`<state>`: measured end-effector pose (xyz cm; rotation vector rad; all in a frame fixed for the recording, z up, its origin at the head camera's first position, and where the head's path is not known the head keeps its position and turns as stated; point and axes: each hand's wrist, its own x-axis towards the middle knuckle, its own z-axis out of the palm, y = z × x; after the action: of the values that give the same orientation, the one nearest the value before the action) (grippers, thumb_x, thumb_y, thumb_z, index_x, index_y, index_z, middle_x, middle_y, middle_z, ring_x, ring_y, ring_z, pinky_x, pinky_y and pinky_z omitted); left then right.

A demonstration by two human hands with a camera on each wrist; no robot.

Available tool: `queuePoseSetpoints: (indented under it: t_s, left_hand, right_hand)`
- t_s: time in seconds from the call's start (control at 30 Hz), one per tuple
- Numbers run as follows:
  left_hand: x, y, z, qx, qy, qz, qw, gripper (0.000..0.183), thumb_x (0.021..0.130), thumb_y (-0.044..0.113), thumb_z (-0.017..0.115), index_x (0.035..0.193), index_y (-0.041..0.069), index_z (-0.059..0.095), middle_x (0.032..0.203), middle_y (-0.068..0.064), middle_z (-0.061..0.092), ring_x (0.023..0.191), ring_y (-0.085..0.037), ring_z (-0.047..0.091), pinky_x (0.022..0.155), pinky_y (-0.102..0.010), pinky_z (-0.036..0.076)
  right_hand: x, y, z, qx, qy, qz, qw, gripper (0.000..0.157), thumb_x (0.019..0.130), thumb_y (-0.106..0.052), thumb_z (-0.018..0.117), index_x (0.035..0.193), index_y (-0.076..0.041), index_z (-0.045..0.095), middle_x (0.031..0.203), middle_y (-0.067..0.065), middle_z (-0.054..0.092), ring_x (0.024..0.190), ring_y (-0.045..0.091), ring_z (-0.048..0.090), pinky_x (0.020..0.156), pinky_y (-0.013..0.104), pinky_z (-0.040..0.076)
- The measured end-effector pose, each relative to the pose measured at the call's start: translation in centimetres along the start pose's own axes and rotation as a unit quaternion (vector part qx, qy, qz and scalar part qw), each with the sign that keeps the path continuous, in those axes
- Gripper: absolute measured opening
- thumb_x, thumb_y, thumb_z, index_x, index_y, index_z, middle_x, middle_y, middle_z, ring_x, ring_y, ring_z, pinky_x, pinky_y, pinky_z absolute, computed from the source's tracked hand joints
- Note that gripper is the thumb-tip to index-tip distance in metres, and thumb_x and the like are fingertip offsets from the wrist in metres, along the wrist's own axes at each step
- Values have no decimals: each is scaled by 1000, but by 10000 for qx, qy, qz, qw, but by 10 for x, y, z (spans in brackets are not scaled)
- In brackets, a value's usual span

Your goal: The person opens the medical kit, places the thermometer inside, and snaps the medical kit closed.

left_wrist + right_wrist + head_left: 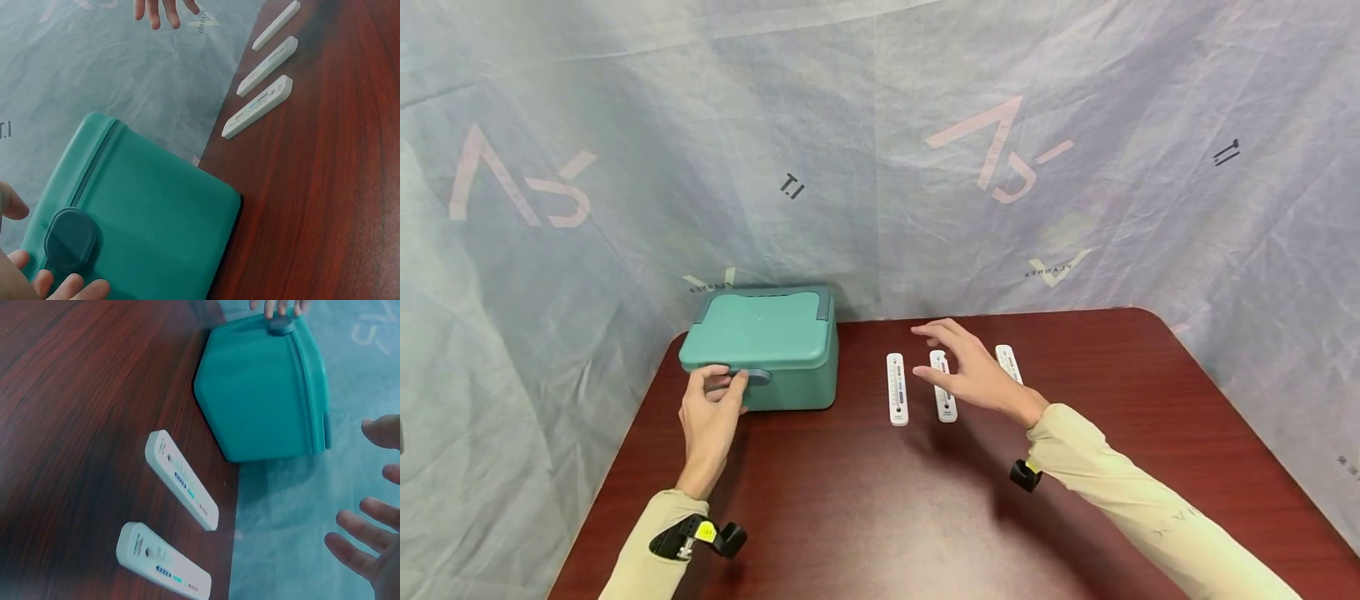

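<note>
A closed green lidded box (760, 333) sits at the back left with a rounded dark latch (70, 240) on its front. My left hand (711, 417) is at its front left corner, loosely bent fingertips right beside the latch and thumb raised apart from the fingers. Three white thermometers lie to the right of the box: a left one (897, 389), a middle one (947, 407) partly hidden by my hand, and a right one (1008, 362). Above the middle one hovers my right hand (973, 375), thumb and fingers spread with nothing between them.
The dark red wooden table (850, 500) has a rounded far right corner. Grey printed cloth (880, 167) hangs behind it and at both sides. Each wrist wears a small black camera, such as the left camera (730, 540).
</note>
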<state>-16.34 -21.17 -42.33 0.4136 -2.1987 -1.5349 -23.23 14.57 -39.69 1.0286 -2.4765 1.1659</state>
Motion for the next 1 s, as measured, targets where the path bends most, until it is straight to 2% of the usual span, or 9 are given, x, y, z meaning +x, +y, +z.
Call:
queuePoseSetpoints:
  t_s: [0.13, 0.23, 0.4, 0.47, 0.67, 0.83, 1.0]
  left_hand:
    - [1, 1, 2, -210, 50, 2, 9998, 45, 88, 39, 66, 117, 7, 54, 105, -6, 53, 84, -24, 62, 60, -21, 55]
    - [0, 2, 4, -296, 54, -6, 9995, 45, 88, 39, 66, 116, 7, 55, 107, -7, 53, 85, -26, 63, 62, -25, 56]
    - [0, 3, 9, -278, 9, -43, 9996, 46, 87, 42, 66, 116, 8, 55, 111, -9, 52, 89, -27, 64, 65, -31, 57]
    - [1, 2, 12, -209, 17, -36, 9998, 46, 87, 43, 66, 115, 9, 56, 111, -8, 53, 88, -27, 64, 64, -29, 57]
    - [1, -1, 18, -111, 135, 139, 9998, 42, 86, 41, 69, 112, 9, 58, 109, -6, 53, 79, -25, 67, 60, -28, 56]
    - [1, -3, 19, -419, 251, 165, 9987, 38, 85, 33, 71, 110, 6, 59, 108, -7, 52, 71, -21, 67, 58, -28, 56]
    - [-3, 4, 17, -763, 254, 236, 9965, 35, 87, 22, 71, 109, -2, 57, 108, -13, 51, 66, -15, 64, 55, -23, 55]
  right_hand:
    - [8, -2, 6, 14, -61, -9, 10000, 52, 83, -23, 75, 130, -18, 55, 121, -5, 53, 103, 12, 54, 89, 39, 45]
    - [14, -3, 12, -15, -117, 9, 9999, 50, 83, -24, 74, 130, -19, 56, 121, -6, 53, 102, 11, 53, 88, 36, 44]
    - [22, -7, 22, 42, -226, -3, 9997, 49, 84, -25, 73, 129, -18, 56, 122, -6, 52, 101, 10, 53, 79, 31, 47]
    - [26, -9, 25, 70, -252, -55, 9996, 49, 84, -25, 73, 129, -18, 56, 123, -4, 53, 100, 10, 54, 76, 30, 48]
    - [38, -15, 37, 94, -342, -224, 9991, 49, 83, -24, 73, 129, -15, 56, 124, 0, 53, 98, 13, 56, 81, 31, 47]
    - [48, -20, 49, 80, -444, -166, 9988, 50, 84, -25, 73, 130, -16, 56, 125, -1, 52, 100, 13, 56, 87, 32, 45]
    - [60, -26, 63, 68, -570, -129, 9983, 49, 85, -27, 72, 130, -17, 56, 125, -4, 51, 100, 10, 55, 81, 30, 48]
